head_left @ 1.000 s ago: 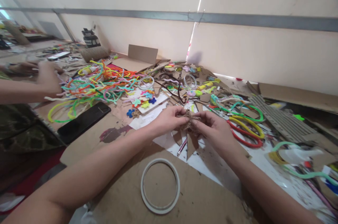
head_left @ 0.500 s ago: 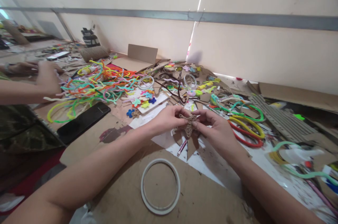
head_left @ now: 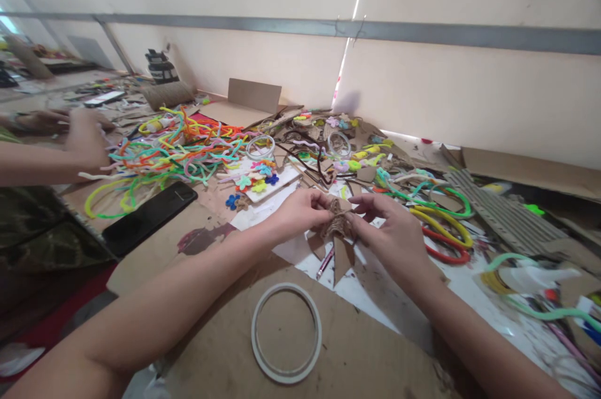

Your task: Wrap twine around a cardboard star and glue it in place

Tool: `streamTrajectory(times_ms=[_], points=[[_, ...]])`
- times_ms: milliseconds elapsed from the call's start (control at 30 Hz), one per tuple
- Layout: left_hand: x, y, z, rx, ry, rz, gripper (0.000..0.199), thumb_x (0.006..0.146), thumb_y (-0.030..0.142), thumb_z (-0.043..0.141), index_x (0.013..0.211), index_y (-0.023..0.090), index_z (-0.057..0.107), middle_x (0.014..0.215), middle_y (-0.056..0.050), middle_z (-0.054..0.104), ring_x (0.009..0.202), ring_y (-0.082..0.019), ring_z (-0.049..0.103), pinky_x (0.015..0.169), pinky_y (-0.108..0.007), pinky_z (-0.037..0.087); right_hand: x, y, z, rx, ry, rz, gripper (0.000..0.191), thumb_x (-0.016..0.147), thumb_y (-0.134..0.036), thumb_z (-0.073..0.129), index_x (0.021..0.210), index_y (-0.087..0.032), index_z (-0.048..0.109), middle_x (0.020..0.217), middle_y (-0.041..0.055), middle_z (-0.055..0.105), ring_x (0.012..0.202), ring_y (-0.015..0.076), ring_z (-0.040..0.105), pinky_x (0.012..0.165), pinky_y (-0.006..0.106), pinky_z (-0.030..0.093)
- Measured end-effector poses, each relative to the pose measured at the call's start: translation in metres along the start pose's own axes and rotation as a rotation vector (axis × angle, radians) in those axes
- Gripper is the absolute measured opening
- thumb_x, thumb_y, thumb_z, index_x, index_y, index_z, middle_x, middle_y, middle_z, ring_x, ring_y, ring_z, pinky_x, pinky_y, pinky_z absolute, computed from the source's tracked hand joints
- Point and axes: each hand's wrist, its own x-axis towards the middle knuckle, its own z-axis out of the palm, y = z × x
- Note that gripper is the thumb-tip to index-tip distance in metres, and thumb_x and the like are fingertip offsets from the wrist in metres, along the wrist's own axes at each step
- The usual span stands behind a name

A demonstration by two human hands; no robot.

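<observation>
Between my hands, above the white paper, is a small star-shaped piece wrapped in brown twine (head_left: 339, 222). My left hand (head_left: 303, 216) pinches its left side between thumb and fingers. On its right edge, the thumb and fingertips of my right hand (head_left: 392, 227) are closed, partly hiding that side. Directly below lie a cut cardboard piece (head_left: 344, 259) with pointed arms and a dark pink pencil (head_left: 325, 263). Closer to me, a roll of white tape (head_left: 286, 375) rests flat on a cardboard sheet (head_left: 220, 349).
Left of my arm lie a black phone (head_left: 150, 217) and a heap of coloured pipe cleaners (head_left: 188, 148). Small felt-like flowers (head_left: 258, 186) sit on a white piece ahead. A glue bottle (head_left: 516, 278) lies at right. Another person's arm (head_left: 51, 161) reaches in from the left.
The twine-wrapped star has been tilted, so its front point no longer shows. My right hand has shifted slightly to the right. The things on the table stay put.
</observation>
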Motion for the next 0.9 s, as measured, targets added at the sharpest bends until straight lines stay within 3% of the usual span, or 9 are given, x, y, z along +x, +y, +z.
streamTrajectory(times_ms=[167,400,600,900], points=[[-0.0032,0.0020,0.0062,0.009,0.076,-0.015,0.010,0.069,0.009,0.061,0.076,0.016,0.062,0.061,0.002,0.060,0.051,-0.010,0.054,0.049,-0.021,0.039,-0.0012,0.0017,-0.0023,-0.244,0.035,-0.253,0.012,0.091,-0.028,0.062,0.093,-0.023,0.073,0.088,0.0055,0.068,0.080,0.0225,0.064,0.074,0.036,0.046],[-0.0017,-0.0031,0.0072,0.029,0.046,0.055,0.005,0.070,0.012,0.064,0.074,0.015,0.062,0.066,0.002,0.061,0.057,-0.010,0.055,0.053,-0.022,0.039,-0.0034,0.0037,0.0004,-0.510,0.084,-0.459,0.014,0.096,-0.021,0.058,0.088,-0.020,0.069,0.088,0.0061,0.069,0.085,0.0248,0.065,0.078,0.037,0.039],[-0.0017,-0.0049,0.0059,0.102,-0.002,0.126,0.006,0.074,0.017,0.065,0.079,0.016,0.065,0.067,0.003,0.061,0.058,-0.011,0.054,0.055,-0.022,0.038,-0.0045,0.0007,0.0009,-0.551,0.090,-0.481,0.013,0.096,-0.019,0.059,0.087,-0.018,0.068,0.087,0.0058,0.068,0.082,0.0240,0.064,0.077,0.036,0.037],[-0.0044,-0.0034,0.0101,0.065,0.118,0.077,0.011,0.070,0.012,0.062,0.080,0.017,0.061,0.064,0.002,0.062,0.057,-0.012,0.057,0.054,-0.022,0.040,-0.0078,-0.0025,0.0029,-0.484,0.108,-0.489,0.011,0.097,-0.021,0.061,0.089,-0.019,0.068,0.082,0.0025,0.072,0.075,0.0208,0.065,0.077,0.035,0.036]])
